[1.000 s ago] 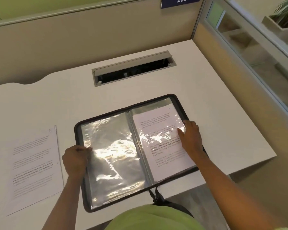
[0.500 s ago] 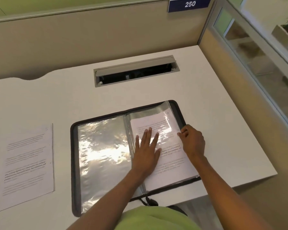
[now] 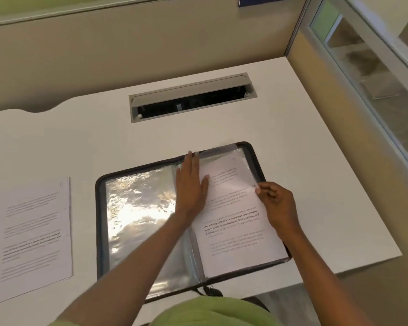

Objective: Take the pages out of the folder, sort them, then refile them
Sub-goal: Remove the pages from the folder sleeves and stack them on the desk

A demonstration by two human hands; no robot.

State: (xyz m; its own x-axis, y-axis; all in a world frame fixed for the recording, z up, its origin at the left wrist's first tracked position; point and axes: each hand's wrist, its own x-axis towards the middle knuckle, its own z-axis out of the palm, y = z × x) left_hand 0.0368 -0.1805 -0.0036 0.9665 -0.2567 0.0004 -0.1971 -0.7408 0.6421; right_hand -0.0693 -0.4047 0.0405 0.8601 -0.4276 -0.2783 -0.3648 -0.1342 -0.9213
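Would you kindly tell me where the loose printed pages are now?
The loose pages lie flat on the desk at the left of the head view, beside the open folder but apart from it.

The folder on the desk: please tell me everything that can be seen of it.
The folder lies open and flat on the white desk, near its front edge. It has a black border and clear, glossy plastic sleeves. The left sleeve looks empty and reflects light. The right side holds a printed page. The left hand presses flat near the spine, and the right hand pinches the page's right edge. A black strap hangs at the front.
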